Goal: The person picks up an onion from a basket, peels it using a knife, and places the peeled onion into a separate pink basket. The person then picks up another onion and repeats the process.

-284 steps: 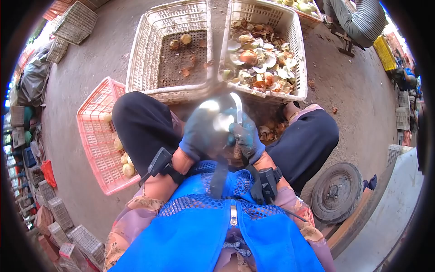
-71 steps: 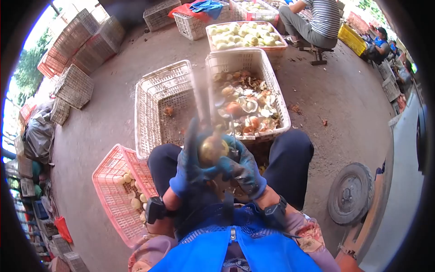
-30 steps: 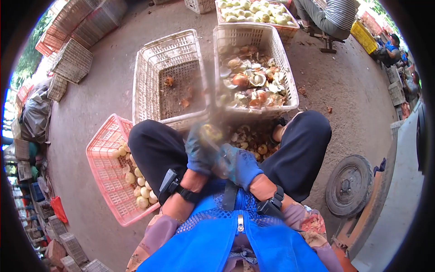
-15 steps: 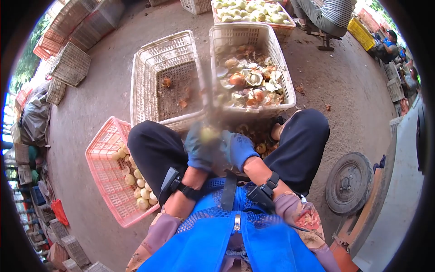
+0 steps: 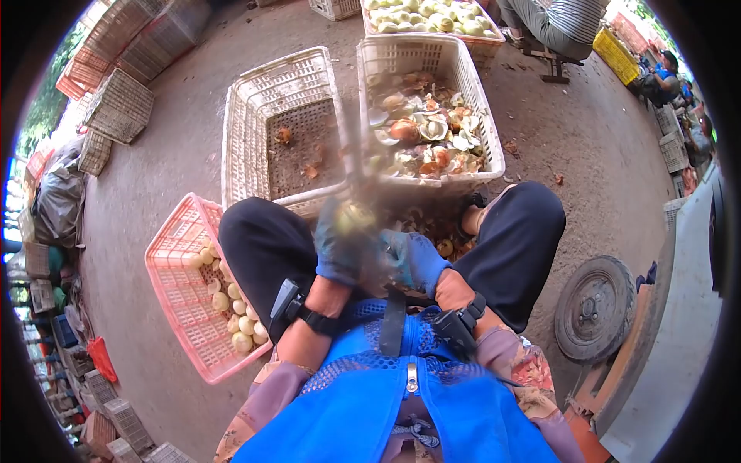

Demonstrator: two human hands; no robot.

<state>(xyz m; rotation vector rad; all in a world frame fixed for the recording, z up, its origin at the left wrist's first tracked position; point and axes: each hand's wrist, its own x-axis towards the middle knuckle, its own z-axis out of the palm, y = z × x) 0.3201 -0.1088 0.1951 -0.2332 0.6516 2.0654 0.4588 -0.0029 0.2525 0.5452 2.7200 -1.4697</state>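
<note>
My left hand [image 5: 337, 251], in a blue glove, is closed around a pale, peeled-looking onion [image 5: 356, 219] between my knees. Close beside it, my gloved right hand [image 5: 417, 258] has its fingers curled in; a smear across the view hides what they hold, if anything. Just beyond the hands stand a white crate [image 5: 234, 147] with an onion [image 5: 283, 136] and bits of skin on its floor, and a second white crate [image 5: 495, 147] with onion peels and cut pieces [image 5: 434, 128]. By my left knee, a tilted pink crate [image 5: 174, 297] contains several peeled onions [image 5: 241, 341].
A crate of peeled onions [image 5: 432, 19] stands at the far side. A seated person [image 5: 559, 31] is at upper right, other people farther right. A wheel [image 5: 594, 309] lies right of my knee. Stacked crates [image 5: 120, 106] line the left.
My left hand has risen slightly with the onion. My right hand has shifted a little right and down, away from it. The crates remain in place.
</note>
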